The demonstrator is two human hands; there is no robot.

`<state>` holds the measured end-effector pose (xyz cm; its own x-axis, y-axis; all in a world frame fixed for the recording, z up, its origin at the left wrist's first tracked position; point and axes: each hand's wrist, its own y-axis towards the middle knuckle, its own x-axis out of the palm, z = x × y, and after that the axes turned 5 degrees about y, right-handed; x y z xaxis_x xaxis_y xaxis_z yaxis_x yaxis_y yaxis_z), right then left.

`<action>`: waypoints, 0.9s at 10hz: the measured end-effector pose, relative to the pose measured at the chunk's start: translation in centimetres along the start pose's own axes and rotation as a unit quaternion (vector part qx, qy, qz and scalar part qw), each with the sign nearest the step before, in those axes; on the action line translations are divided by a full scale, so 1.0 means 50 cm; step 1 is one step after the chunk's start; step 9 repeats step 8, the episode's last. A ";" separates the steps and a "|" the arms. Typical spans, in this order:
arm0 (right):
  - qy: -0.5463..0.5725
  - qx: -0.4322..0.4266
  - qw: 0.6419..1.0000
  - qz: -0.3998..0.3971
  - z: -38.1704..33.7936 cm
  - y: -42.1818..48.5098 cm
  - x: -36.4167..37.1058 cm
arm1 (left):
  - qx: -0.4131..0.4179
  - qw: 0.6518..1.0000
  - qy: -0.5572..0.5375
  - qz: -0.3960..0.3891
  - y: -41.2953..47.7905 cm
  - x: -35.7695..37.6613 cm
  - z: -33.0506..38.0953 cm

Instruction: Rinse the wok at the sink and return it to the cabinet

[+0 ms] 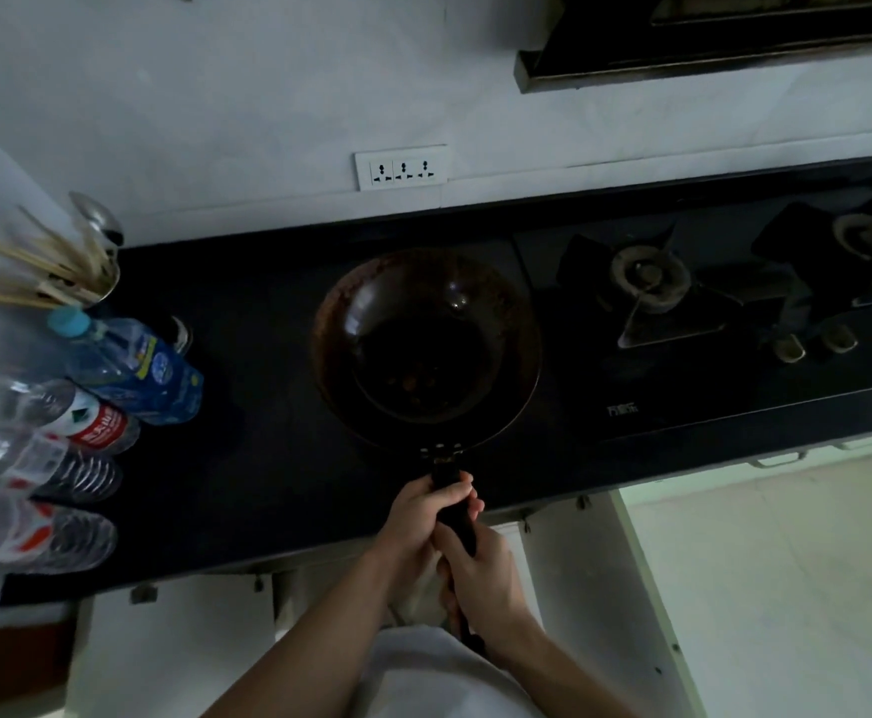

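Note:
A dark round wok (426, 339) with brownish residue inside is over the black countertop (247, 406), just left of the gas stove. Its long black handle (454, 515) points toward me. My left hand (423, 515) grips the handle nearer the bowl. My right hand (480, 577) grips the handle lower down, closer to my body. I cannot tell whether the wok rests on the counter or is lifted slightly. No sink is in view.
Several plastic water bottles (128, 370) stand at the counter's left end beside a utensil holder (97, 282) with chopsticks and a ladle. A two-burner gas stove (651, 292) sits to the right. A wall socket (402, 168) and a range hood (708, 38) are behind. White cabinet doors (175, 645) are below.

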<state>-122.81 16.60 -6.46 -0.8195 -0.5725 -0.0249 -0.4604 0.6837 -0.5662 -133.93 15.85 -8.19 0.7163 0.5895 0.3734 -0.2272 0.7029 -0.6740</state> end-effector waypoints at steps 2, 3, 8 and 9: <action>0.031 0.020 0.999 0.003 -0.008 0.002 0.029 | -0.020 1.000 0.001 -0.011 0.007 -0.024 0.017; 0.037 0.027 0.999 0.004 -0.019 0.004 0.037 | -0.031 0.999 -0.017 -0.008 0.006 -0.027 0.030; 0.035 0.087 0.995 -0.033 -0.053 0.013 0.042 | -0.077 0.996 0.030 -0.017 -0.004 -0.052 0.050; 0.035 0.087 0.995 -0.033 -0.053 0.013 0.042 | -0.077 0.996 0.030 -0.017 -0.004 -0.052 0.050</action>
